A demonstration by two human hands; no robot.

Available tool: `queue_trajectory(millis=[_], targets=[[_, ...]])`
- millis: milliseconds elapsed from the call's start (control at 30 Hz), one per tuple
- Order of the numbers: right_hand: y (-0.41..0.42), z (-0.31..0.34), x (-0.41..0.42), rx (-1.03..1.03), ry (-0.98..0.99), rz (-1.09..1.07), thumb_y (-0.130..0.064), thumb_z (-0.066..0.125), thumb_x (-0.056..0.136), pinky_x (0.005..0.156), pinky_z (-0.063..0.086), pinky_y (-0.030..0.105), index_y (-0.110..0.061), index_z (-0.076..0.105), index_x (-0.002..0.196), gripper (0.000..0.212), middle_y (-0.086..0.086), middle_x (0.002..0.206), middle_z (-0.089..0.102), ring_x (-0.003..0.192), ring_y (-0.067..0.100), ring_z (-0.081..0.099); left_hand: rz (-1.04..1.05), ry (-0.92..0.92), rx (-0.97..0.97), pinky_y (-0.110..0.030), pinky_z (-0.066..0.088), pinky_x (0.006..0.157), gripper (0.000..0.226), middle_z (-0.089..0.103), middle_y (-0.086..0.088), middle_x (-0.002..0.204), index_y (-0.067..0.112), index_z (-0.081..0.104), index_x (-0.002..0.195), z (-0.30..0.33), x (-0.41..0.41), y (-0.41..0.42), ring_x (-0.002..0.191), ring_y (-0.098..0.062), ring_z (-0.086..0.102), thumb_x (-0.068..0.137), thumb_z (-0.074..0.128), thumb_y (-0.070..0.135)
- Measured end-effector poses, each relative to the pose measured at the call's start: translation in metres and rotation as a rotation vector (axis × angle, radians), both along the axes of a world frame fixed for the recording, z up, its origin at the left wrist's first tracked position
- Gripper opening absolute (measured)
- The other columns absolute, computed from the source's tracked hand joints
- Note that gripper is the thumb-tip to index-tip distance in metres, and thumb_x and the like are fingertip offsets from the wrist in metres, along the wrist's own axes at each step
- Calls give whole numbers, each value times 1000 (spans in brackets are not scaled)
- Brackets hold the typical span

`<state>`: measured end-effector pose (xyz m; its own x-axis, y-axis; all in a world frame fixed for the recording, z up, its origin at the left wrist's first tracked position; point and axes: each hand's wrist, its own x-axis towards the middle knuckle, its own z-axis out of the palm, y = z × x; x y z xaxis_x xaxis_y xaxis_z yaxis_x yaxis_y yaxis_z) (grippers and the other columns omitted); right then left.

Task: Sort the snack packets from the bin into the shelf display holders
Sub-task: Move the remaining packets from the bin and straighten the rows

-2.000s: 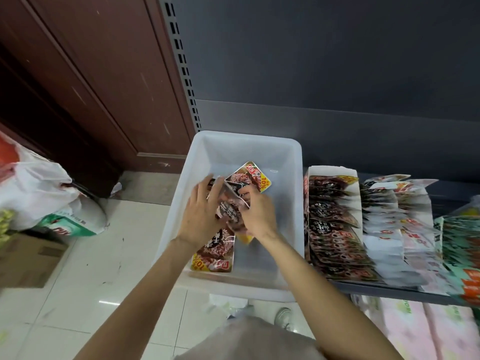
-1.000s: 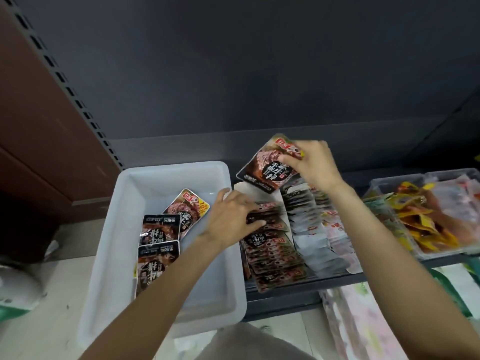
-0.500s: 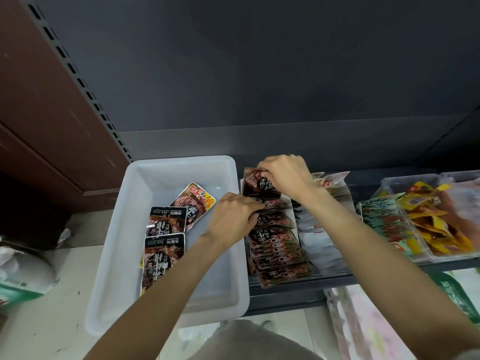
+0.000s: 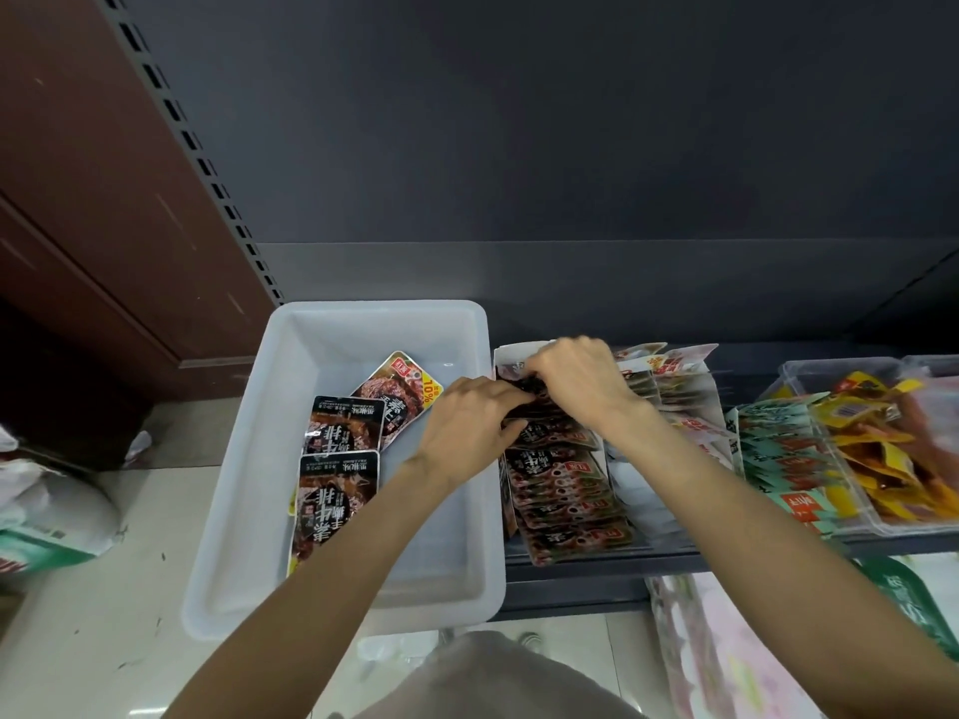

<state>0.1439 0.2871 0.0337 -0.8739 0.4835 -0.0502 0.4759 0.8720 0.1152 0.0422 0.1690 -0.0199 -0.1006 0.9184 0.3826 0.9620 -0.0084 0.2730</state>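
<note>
A: Snack packets, three, lying face up along the left side of the white bin, two dark ones near, one with a yellow corner farther back. Presumably waiting for their turn.

B: And a fourth?

A: Dark packet at the far end of the cardboard holder on the shelf, just right of the bin. Right hand curled over it from above, fingers pinching its top edge, seemingly tucking it behind the row.

B: Left hand?

A: Fingers bent onto the dark row, gripping the front packets, likely holding them forward to open a gap at the back.

B: Other holders?

A: To the right, a second row of white packets, then green ones, then a clear tray of yellow and orange packets. Too overlapped to count within any row.
</note>
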Motion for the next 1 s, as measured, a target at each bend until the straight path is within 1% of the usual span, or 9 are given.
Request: queue_trajectory(millis=[100, 233, 300, 433, 600, 700, 833, 933, 1000], targets=[[-6, 1, 5, 13, 38, -39, -14, 51, 92, 67, 43, 31, -27, 65, 115, 30, -2, 106, 67, 96, 24, 64, 9, -60, 74, -29, 49, 81, 27, 71, 6, 100, 22, 70, 104, 1, -7, -8, 89, -15, 65, 80, 63, 31], [-35, 19, 8, 30, 621, 7, -10, 64, 82, 64, 50, 30, -19, 70, 103, 24, -2, 95, 70, 84, 21, 64, 330, -310, 288, -24, 44, 77, 21, 67, 5, 96, 15, 66, 98, 0, -33, -54, 83, -11, 57, 87, 54, 27], [-63, 14, -8, -79, 732, 77, -10, 62, 82, 61, 49, 28, -19, 71, 98, 21, -3, 91, 70, 79, 19, 64, 535, -377, 214, -33, 49, 74, 21, 64, 0, 97, 13, 62, 100, -14, -54, -87, 86, -19, 59, 84, 55, 25], [-104, -38, -67, -519, 233, 117, -20, 54, 92, 85, 49, 36, -20, 59, 125, 34, -1, 124, 61, 114, 21, 56, 724, -367, -461, -44, 42, 92, 58, 49, -13, 125, 8, 40, 133, -44, -73, -130, 114, -33, 48, 83, 64, 25], [-130, -91, -127, -413, -171, 159, -44, 67, 83, 100, 38, 41, -8, 39, 138, 71, 11, 132, 47, 121, 31, 43, 640, -260, -775, -38, 38, 101, 97, 24, -10, 147, 12, 9, 149, -54, -78, -142, 132, -28, 29, 79, 71, 39], [-139, -103, -135, -358, -186, 136, -42, 72, 79, 98, 37, 39, -5, 42, 132, 72, 13, 127, 49, 117, 31, 47, 597, -222, -793, -36, 39, 100, 100, 20, -11, 148, 12, 5, 149, -57, -82, -144, 132, -28, 28, 78, 71, 38], [-138, -107, -131, -523, -95, 47, -30, 76, 79, 86, 44, 35, -5, 59, 113, 45, 12, 115, 61, 108, 29, 56, 528, -171, -676, -36, 34, 108, 99, 19, -11, 150, 15, 9, 149, -56, -86, -146, 137, -28, 20, 76, 73, 34], [-123, -91, -116, -801, 52, -99, -21, 78, 75, 71, 40, 29, -11, 66, 102, 31, 5, 98, 66, 92, 22, 59, 402, -181, -434, -40, 28, 113, 90, 30, -11, 145, 14, 30, 143, -46, -95, -145, 138, -29, 21, 69, 79, 30], [-113, -74, -101, -970, 177, -171, -18, 79, 73, 74, 44, 29, -14, 68, 96, 26, 1, 92, 68, 87, 17, 61, 284, -234, -245, -43, 39, 104, 66, 47, -9, 131, 11, 50, 126, -33, -101, -139, 128, -29, 40, 68, 80, 24]])
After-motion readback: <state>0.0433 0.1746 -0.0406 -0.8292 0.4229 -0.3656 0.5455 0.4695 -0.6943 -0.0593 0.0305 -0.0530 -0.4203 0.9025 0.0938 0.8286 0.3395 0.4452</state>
